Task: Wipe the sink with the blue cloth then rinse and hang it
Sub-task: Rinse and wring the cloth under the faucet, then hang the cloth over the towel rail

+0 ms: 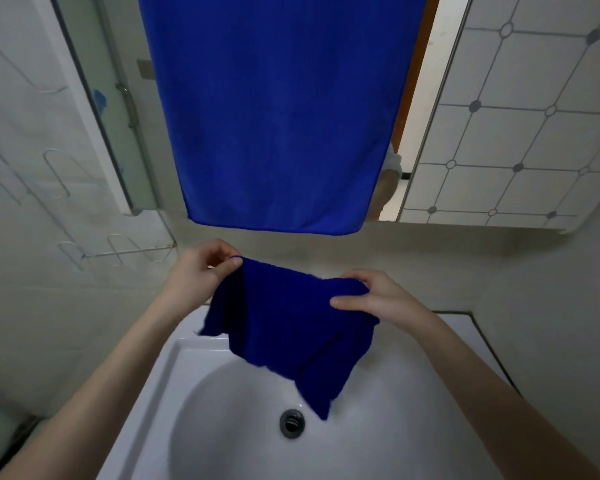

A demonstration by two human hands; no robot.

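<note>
A small blue cloth (284,327) hangs spread between both hands above the white sink (194,386). My left hand (201,268) pinches its upper left corner. My right hand (368,299) grips its upper right edge with thumb in front. The cloth's lower folds droop toward the basin, and its lowest tip hangs just right of the dark round drain (291,423). The tap is hidden behind the cloth.
A large blue towel (278,109) hangs flat in front of the mirror (499,109) above the sink. A wire rack (125,252) is fixed to the tiled wall at the left. A glass shower door with a handle (129,105) stands at back left.
</note>
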